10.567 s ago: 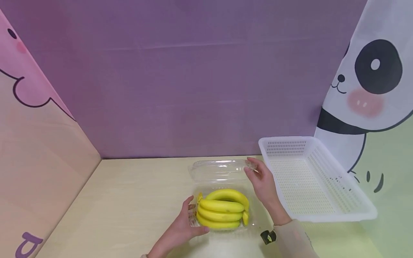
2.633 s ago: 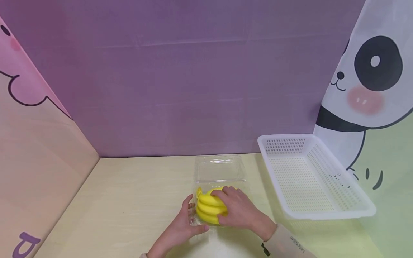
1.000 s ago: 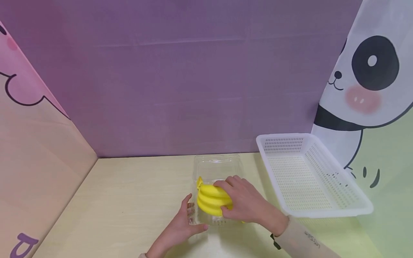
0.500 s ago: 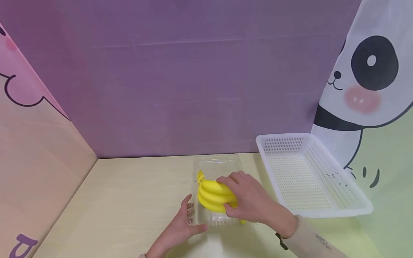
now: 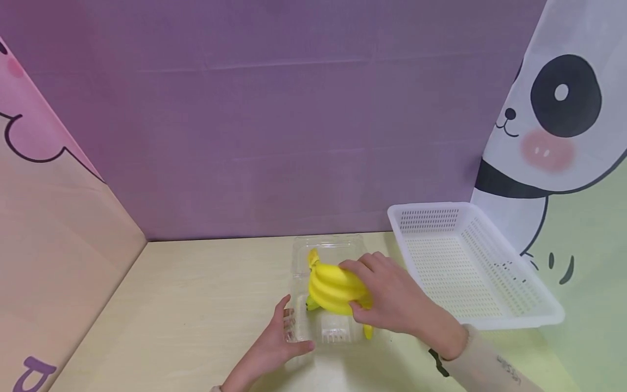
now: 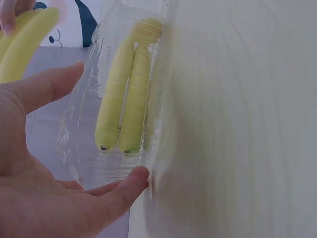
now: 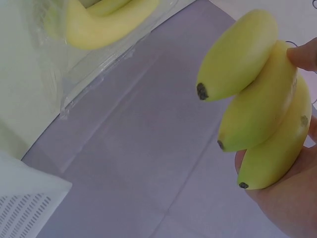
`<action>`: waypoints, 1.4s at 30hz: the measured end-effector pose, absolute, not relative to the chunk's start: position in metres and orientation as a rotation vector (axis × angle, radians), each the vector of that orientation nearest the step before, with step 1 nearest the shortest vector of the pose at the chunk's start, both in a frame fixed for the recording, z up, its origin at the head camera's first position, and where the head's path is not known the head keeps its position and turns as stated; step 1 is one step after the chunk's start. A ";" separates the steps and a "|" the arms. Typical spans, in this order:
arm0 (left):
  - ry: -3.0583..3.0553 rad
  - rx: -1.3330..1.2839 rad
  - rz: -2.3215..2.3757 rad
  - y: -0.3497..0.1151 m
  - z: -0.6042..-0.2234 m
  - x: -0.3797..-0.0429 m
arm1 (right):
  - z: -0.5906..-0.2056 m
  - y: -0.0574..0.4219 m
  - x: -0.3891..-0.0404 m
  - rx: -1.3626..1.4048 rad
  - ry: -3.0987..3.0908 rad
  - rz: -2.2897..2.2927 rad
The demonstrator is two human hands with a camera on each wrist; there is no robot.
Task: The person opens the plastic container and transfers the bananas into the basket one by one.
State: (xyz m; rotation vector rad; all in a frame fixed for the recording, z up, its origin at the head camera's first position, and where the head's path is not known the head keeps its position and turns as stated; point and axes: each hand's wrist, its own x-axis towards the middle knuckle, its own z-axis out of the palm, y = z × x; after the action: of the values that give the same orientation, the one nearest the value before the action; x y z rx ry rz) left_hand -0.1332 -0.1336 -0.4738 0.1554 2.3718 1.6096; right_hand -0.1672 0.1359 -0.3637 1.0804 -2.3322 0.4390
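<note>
My right hand grips a bunch of yellow bananas, holding it raised over a clear plastic clamshell container. Three banana tips point out from the grip in the right wrist view. A second bunch of bananas lies inside the container, mostly hidden in the head view by the raised bunch and right hand. At the container's left end, my left hand holds it, thumb at the front corner and the other fingers along the side wall. The container's lid is folded back on the table.
A white perforated plastic basket stands on the table to the right of the container. Purple cloth hangs behind the table, and printed panels flank it, with a panda on the right.
The lid was opened back and the left hand stayed at the container. The right hand took hold of the upper banana bunch, lifted it, and has moved it up and right.
</note>
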 end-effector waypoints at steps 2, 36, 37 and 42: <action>2.370 0.153 1.610 -0.133 -0.474 -0.133 | -0.361 0.138 -0.167 1.070 -2.331 0.442; 2.395 0.142 1.589 -0.133 -0.475 -0.133 | -0.338 0.178 -0.173 0.973 -2.335 0.402; 2.393 0.142 1.591 -0.133 -0.475 -0.133 | -0.337 0.179 -0.174 0.972 -2.335 0.403; 2.385 0.149 1.599 -0.133 -0.475 -0.132 | -0.338 0.186 -0.175 0.962 -2.329 0.394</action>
State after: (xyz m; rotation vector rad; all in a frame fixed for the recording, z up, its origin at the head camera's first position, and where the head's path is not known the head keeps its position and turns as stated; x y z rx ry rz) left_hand -0.1325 -0.1331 -0.4753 0.1485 2.3848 1.5987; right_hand -0.1753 0.1856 -0.3375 0.9620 -2.3287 0.3941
